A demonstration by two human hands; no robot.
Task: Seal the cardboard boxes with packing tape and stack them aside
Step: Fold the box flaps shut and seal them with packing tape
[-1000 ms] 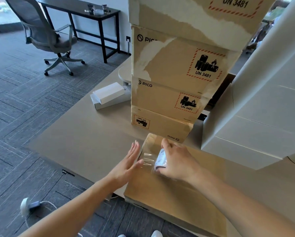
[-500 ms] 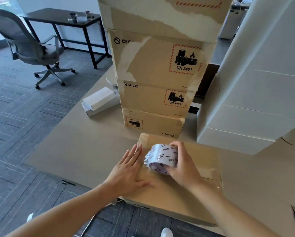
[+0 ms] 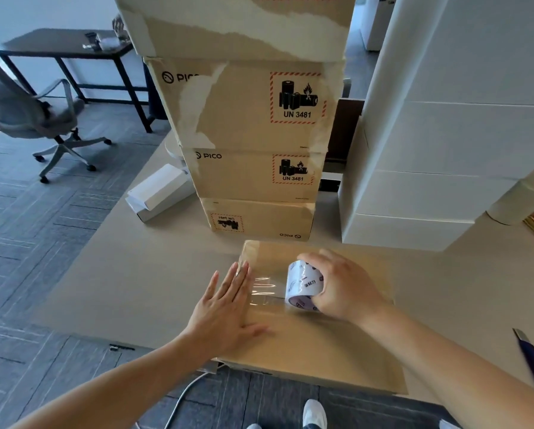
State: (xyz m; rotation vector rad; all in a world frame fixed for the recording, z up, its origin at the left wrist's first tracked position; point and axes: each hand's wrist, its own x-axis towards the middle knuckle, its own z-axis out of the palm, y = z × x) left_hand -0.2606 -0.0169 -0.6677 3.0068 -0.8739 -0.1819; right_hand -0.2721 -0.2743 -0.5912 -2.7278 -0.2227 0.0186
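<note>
Tabletop; right grip round tape roll

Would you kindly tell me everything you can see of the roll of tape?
The roll of tape is wide and clear, its white core printed with dark marks. It stands on edge on the flat cardboard box, held by the right hand. A shiny strip runs from it leftward along the box top to the flat left hand.
</note>
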